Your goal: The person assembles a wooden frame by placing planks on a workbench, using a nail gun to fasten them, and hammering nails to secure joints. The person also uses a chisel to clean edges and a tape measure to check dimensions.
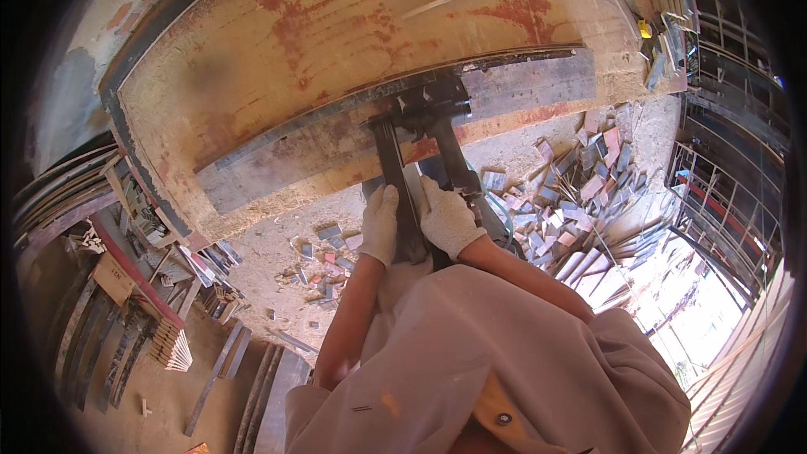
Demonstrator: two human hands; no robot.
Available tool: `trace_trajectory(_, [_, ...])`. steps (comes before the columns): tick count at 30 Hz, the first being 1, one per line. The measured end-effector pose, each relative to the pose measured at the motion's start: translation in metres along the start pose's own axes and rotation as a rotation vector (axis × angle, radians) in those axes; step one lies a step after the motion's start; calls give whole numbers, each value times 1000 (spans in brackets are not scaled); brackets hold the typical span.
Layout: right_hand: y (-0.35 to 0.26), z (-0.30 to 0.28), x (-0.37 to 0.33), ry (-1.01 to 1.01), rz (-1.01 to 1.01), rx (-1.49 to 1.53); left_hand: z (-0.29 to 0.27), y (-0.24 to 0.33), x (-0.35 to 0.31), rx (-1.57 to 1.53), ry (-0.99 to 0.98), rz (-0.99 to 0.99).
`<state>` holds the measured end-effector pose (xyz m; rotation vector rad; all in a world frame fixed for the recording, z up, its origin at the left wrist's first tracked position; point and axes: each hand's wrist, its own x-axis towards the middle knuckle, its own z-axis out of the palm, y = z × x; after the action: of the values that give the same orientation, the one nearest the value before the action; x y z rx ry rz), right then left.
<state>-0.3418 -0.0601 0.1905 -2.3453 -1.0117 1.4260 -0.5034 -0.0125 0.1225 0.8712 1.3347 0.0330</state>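
The dark bar (406, 217) lay mid-view, pointing toward 12 o'clock, a pale strip (414, 182) along its 3 o'clock side; my gloved left hand (381, 223) was against it at 9 o'clock, fingers together and curled, and my gloved right hand (450, 223) at 3, forefinger along the strip, though I couldn't tell whether either pinched. I judged the step one of steadying these pieces below the dark metal fitting (429, 103) at 12, the next move calling for even pressure; beyond lay the stained workbench (336, 50), with heaped offcuts (593, 187) at 3.
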Motion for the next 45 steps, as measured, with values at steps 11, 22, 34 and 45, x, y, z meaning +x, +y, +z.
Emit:
trace_trajectory(11, [-26,-96,150,333,-315,-57,10,15,-22,-190,-17,-25])
trace_trajectory(22, [-18,-159,434,691,-331,-241,31,38,-68,-453,21,-141])
trace_trajectory(34, [-12,-59,31,38,-50,227,24,62,-65,-444,-27,-230])
trace_trajectory(45, [8,-14,-4,-11,-23,73,27,42,-61,-157,64,2])
